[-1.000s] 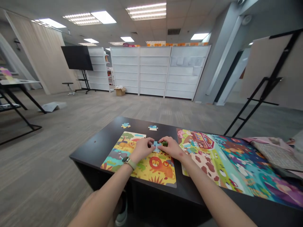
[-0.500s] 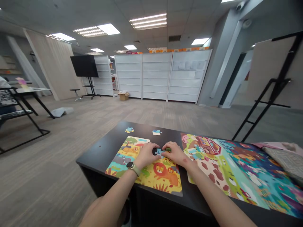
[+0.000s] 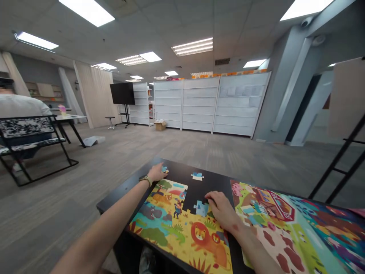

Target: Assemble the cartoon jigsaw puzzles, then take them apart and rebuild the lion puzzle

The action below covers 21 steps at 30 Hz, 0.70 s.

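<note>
My left hand (image 3: 157,173) reaches to the far left of the black table, its fingers closed on a small blue jigsaw piece (image 3: 165,169). My right hand (image 3: 221,207) rests by the right side of the lion jigsaw puzzle (image 3: 159,224), open, fingers loosely bent and holding nothing visible. Just left of its fingertips is a light blue jigsaw piece (image 3: 201,208) at the puzzle's upper edge. The black tabletop shows through a gap in the puzzle's upper right. Another blue and cream jigsaw piece (image 3: 197,176) lies alone near the far edge.
To the right lie a farm puzzle (image 3: 265,205) with a cow and barn, and a dark blue puzzle (image 3: 327,217). The black table (image 3: 131,187) has its far edge just beyond the loose pieces. A person (image 3: 23,104) sits at the far left; an easel (image 3: 339,163) stands right.
My left hand has left the puzzle's gap and moved to the far left piece. My right hand has drawn back slightly from the light blue piece. The view has tilted up and turned left.
</note>
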Motion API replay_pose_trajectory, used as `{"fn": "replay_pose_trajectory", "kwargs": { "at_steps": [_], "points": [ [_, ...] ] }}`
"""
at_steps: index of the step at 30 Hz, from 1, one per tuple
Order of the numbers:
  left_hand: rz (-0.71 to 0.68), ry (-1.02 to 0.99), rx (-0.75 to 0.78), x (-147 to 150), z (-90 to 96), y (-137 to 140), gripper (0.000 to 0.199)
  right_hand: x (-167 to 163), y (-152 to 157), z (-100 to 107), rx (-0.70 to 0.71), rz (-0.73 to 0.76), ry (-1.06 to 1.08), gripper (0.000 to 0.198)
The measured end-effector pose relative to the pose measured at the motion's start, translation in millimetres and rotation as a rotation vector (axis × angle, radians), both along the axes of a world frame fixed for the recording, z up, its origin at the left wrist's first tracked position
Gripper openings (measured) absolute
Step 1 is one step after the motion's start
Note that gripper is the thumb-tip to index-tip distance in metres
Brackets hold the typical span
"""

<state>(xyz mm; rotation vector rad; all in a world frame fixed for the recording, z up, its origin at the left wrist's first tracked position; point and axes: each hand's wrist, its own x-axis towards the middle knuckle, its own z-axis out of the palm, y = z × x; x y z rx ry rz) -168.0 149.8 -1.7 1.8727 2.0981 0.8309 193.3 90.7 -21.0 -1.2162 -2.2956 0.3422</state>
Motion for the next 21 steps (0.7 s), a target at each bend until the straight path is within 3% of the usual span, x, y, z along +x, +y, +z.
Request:
{"fn": "replay_pose_trajectory", "kwargs": {
  "at_steps": [5,9,13,16,21],
  "points": [
    [-0.024,-0.077,-0.096,-12,-0.4,26,0.033,-2,-5,7,0.003,0.007,0.054,0.02],
    [-0.075,-0.185,-0.031,-7,8.3,20,0.032,-3,-7,12,0.021,0.007,0.097,0.018],
    [-0.22,-0.313,0.098,30,12.8,-15,0.041,-4,-9,14,0.032,-0.008,0.133,0.018],
    [-0.384,-0.385,0.115,72,2.4,-51,0.052,-6,-14,18,-0.001,0.009,0.155,0.02],
    [-0.534,-0.4,0.052,115,-16.8,-94,0.04,-12,-23,20,-0.081,0.113,0.202,0.032]
  ]
}}
